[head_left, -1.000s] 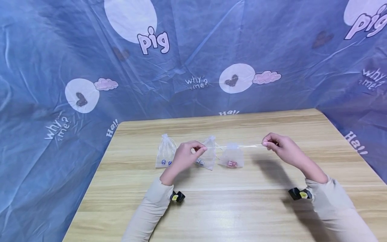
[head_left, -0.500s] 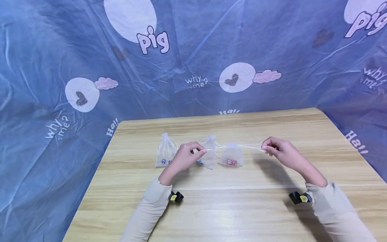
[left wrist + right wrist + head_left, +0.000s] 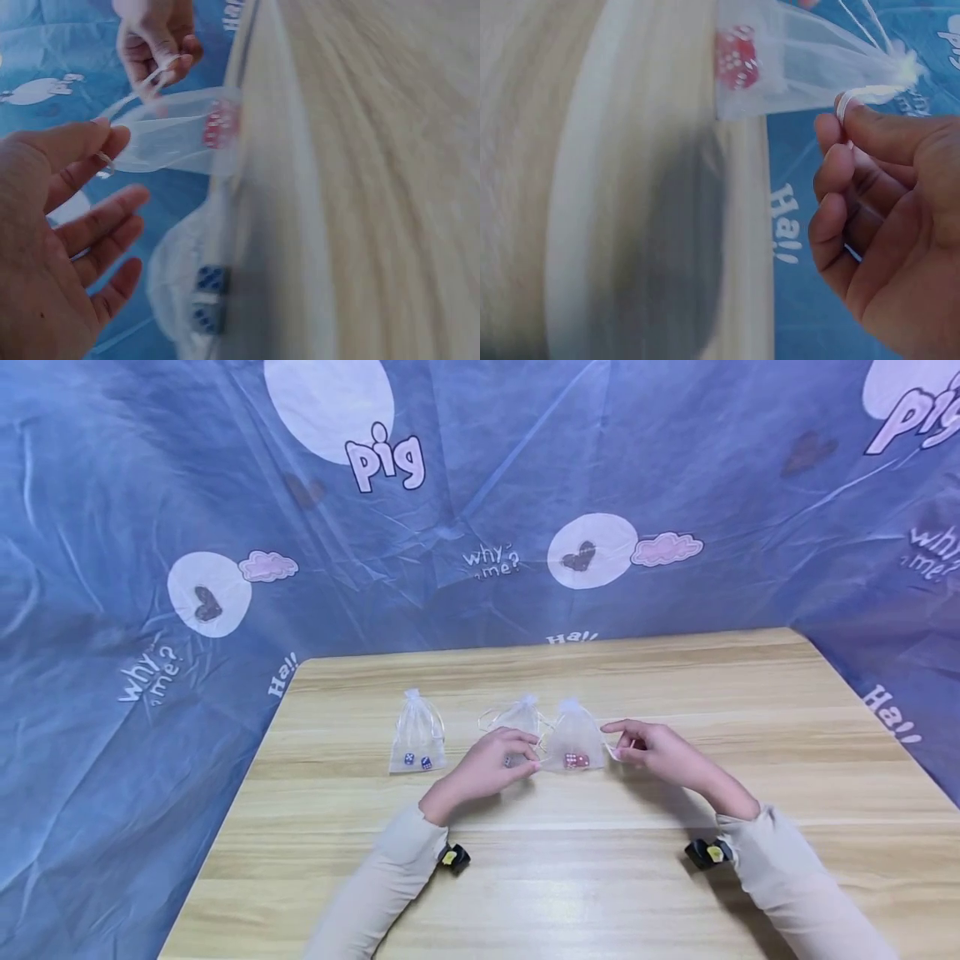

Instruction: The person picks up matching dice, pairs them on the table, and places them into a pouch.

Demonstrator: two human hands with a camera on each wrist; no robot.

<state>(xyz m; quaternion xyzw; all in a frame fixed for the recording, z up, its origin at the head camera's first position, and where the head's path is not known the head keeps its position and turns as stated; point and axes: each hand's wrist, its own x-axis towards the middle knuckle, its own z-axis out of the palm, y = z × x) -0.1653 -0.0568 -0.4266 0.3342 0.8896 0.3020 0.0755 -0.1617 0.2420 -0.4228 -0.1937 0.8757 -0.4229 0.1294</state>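
Observation:
A sheer white drawstring pouch (image 3: 572, 725) holding red dice (image 3: 576, 761) stands between my hands, its top gathered. My right hand (image 3: 663, 756) pinches a drawstring loop (image 3: 844, 105) between thumb and forefinger at the pouch's right side. On the other side my left hand (image 3: 491, 766) pinches the opposite string between thumb and forefinger, its other fingers spread in the left wrist view. Partly behind the left hand lies a second sheer pouch (image 3: 517, 716); its dice (image 3: 210, 279), pale with dark blue pips, show in the left wrist view.
Farther left on the wooden table (image 3: 330, 827) is a third sheer pouch (image 3: 416, 727) with blue dice (image 3: 408, 759) inside. A blue printed cloth (image 3: 450, 485) hangs behind the table. Both wrists wear black camera mounts.
Both hands have moved inward and lower, close to the red-dice pouch, the right one clearly leftward. The strings, stretched out to the sides before, are slack, and the pouch's top sits higher.

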